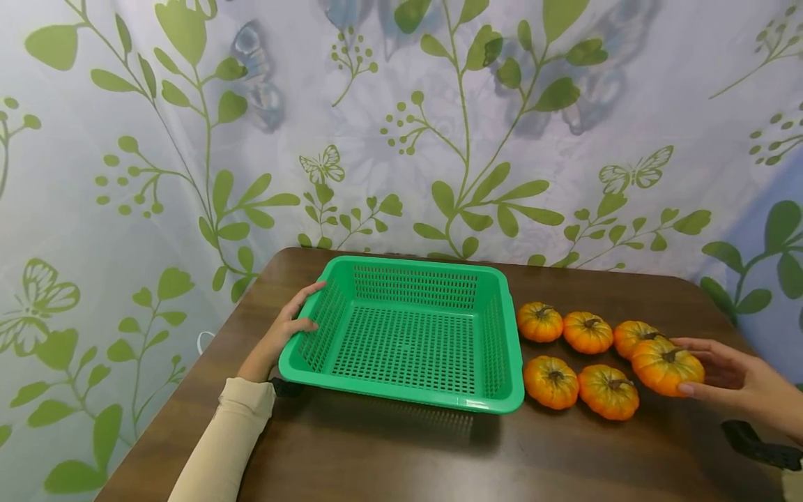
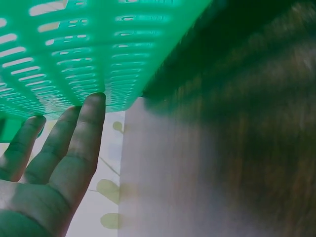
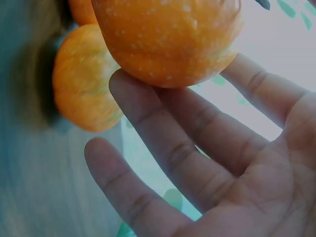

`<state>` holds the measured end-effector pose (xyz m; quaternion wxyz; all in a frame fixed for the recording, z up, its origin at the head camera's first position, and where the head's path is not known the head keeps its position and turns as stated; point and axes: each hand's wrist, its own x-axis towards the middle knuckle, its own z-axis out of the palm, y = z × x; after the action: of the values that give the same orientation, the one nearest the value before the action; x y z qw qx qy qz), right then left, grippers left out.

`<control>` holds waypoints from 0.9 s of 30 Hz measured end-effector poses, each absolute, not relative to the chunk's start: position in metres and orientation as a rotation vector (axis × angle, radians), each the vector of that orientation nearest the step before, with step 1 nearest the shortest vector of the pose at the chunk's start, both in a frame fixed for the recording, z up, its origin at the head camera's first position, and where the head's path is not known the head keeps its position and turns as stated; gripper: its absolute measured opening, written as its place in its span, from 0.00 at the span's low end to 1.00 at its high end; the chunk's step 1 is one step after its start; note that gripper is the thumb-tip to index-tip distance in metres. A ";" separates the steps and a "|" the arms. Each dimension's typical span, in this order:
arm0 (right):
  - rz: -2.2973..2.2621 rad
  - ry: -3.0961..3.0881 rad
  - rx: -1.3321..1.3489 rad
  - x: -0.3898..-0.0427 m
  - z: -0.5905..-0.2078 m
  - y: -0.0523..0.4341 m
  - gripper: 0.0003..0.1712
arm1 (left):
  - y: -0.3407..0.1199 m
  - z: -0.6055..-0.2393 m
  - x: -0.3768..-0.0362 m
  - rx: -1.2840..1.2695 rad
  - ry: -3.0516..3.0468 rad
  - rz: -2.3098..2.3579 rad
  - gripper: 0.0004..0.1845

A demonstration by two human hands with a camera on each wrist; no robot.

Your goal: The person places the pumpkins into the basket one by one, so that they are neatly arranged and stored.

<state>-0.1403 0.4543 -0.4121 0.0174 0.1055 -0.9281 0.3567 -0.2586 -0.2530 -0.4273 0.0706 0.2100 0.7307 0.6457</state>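
Observation:
My left hand (image 1: 284, 333) grips the left rim of a green plastic basket (image 1: 401, 398), which has slotted walls and nothing in it. From below, the left wrist view shows fingers (image 2: 74, 158) against the basket's outer wall (image 2: 106, 54), the wall standing over the tabletop. At the right, my right hand (image 1: 743, 380) holds a small orange pumpkin (image 1: 666, 367) between thumb and fingertips. That pumpkin overlaps another pumpkin (image 1: 629, 336) behind it. In the right wrist view, fingertips touch the underside of the held pumpkin (image 3: 168, 44), with a second pumpkin (image 3: 86, 79) beyond.
More pumpkins, such as the front one (image 1: 608, 392) and the back one (image 1: 539, 322), sit in two short rows right of the basket. Everything is on a brown wooden table (image 1: 389, 467). A leaf-patterned curtain (image 1: 401, 139) hangs behind the table's far edge.

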 end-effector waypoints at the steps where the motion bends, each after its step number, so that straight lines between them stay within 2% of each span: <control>1: 1.108 -2.872 0.347 -0.141 -0.411 0.453 0.40 | -0.253 -0.428 -0.257 0.634 2.200 1.942 0.43; 27: 1.133 -2.807 0.689 -0.153 -0.365 0.398 0.41 | -0.252 -0.429 -0.258 0.646 2.177 1.966 0.44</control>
<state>-0.1527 0.3979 -0.3654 0.0185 0.2220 -0.9041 0.3648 -0.2577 -0.2521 -0.4287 0.0687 0.2147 0.7230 0.6530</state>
